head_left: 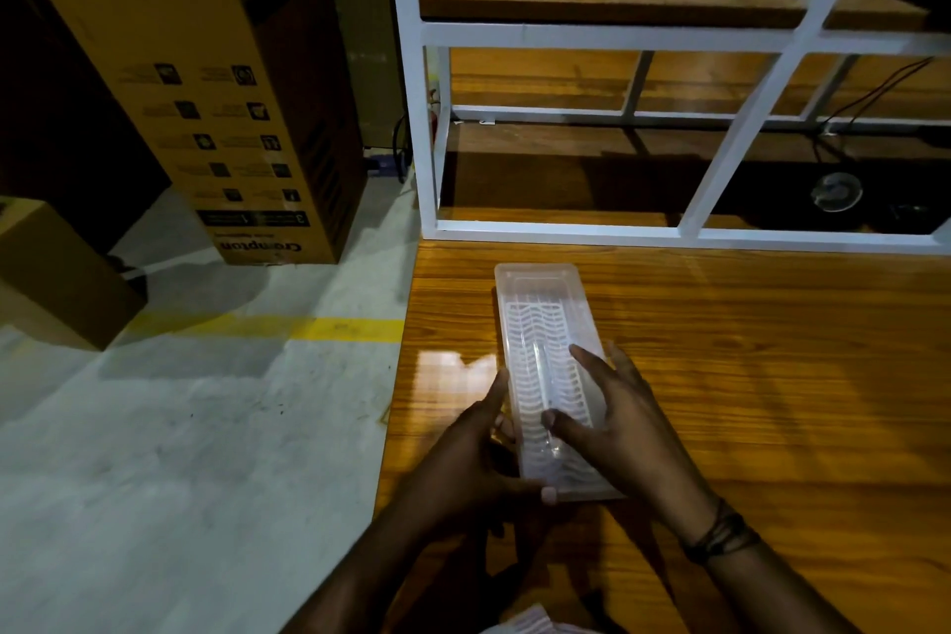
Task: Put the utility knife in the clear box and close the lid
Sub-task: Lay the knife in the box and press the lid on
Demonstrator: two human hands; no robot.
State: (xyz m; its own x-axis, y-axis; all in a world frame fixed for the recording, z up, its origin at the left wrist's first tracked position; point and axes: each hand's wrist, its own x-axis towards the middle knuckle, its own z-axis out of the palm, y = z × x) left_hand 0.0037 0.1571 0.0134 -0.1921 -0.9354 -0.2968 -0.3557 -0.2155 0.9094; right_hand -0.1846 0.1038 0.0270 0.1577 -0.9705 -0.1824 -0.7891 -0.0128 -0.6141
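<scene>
A long clear plastic box [540,294] lies on the wooden table [772,376], its ribbed lid on top with a raised ridge along the middle. My left hand [478,458] grips the box's near left side, thumb at the near end. My right hand [617,417] rests on the lid, thumb by the ridge and fingers spread over the right side. No utility knife can be made out; the box's inside is hidden by the lid's pattern.
A white metal frame [566,229] with wooden shelves stands across the table just beyond the box. The table's left edge [401,376] drops to a concrete floor with a yellow line. Cardboard boxes [206,93] stand on the floor at the left.
</scene>
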